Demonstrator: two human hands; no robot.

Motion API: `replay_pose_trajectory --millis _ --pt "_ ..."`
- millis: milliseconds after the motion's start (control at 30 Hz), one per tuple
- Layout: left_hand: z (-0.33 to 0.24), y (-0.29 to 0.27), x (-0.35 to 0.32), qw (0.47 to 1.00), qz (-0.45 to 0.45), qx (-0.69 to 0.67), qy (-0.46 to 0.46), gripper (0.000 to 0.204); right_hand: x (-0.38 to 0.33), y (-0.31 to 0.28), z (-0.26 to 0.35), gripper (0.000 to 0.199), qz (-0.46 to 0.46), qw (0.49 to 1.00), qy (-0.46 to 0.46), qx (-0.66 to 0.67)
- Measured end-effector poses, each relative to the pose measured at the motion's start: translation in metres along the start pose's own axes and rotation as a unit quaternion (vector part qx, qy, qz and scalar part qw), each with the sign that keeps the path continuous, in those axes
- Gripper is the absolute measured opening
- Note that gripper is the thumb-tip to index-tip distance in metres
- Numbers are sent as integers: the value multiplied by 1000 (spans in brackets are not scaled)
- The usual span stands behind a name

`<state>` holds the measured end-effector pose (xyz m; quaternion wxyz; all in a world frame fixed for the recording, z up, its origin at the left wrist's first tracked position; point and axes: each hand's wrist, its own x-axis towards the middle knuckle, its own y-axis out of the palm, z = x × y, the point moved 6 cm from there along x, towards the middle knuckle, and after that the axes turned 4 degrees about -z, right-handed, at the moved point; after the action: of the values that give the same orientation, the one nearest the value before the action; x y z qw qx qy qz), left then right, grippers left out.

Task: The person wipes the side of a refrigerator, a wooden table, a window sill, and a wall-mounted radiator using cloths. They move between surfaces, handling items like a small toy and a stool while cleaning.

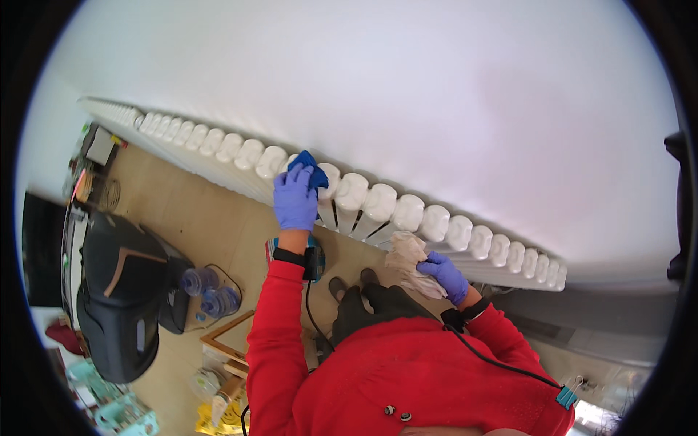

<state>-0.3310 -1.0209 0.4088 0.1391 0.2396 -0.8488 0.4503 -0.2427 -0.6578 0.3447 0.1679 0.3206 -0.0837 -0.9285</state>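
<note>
While the left hand (296, 200) gripped a blue rag (313, 174) on top of the white heater (380, 203), the right hand (447, 276) clutched a pale rag (407, 258) by its front side. Whether the pale rag touched the heater, I could not tell. Both hands wore purple gloves. The job looked partway done: the left hand was near the middle, with bumps going on to both sides of it. All the bumps looked white and shiny, so I could not tell which were wiped and which were left. Below and left of the left hand, two blue jugs (220, 301) were on the floor, see-through, but I could not tell if they held water. Farther below that hand were a clear jar (206, 383) and a yellow bag (209, 420); what they held did not show.
</note>
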Motion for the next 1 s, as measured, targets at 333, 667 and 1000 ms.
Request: replay_pose_trajectory --millis 333,667,1000 --pt "-59 31 -44 986 103 -61 119 47 -32 3 -32 45 -65 987 21 146" --pt "-146 76 -54 967 148 -84 190 28 -41 -18 -53 44 -89 987 5 133" --pt "-222 117 -71 936 209 46 281 38 -99 -102 -53 46 -113 968 -46 218"
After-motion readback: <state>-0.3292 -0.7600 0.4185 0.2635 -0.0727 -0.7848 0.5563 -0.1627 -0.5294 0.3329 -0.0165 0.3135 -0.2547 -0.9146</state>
